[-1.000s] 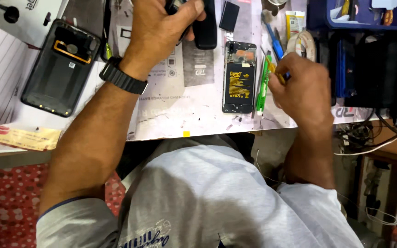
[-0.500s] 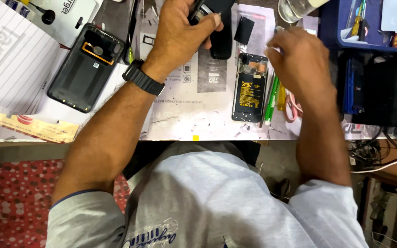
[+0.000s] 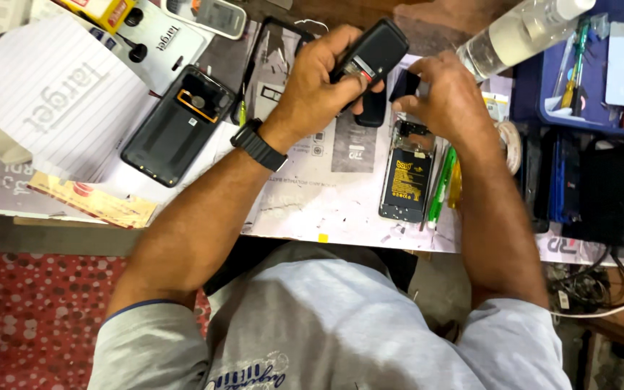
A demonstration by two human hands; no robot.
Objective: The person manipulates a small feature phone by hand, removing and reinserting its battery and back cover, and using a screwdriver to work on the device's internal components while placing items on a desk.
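Head view: left hand clamps a small black device above the mat; right hand pinches a dark flat piece, fingertips hidden; opened phone lies below, top edge covered.

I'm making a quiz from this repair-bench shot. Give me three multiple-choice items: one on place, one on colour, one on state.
1. Where does the opened phone lie? A) under the right hand B) on the lined paper C) in the blue tray
2. What colour is the wrist strap? A) red B) black C) white
3. What is the left hand doing? A) resting flat B) holding a small black phone C) hanging empty

Answers: 1 A, it lies on the mat just below that hand. 2 B, the band is black. 3 B, its fingers wrap the phone.
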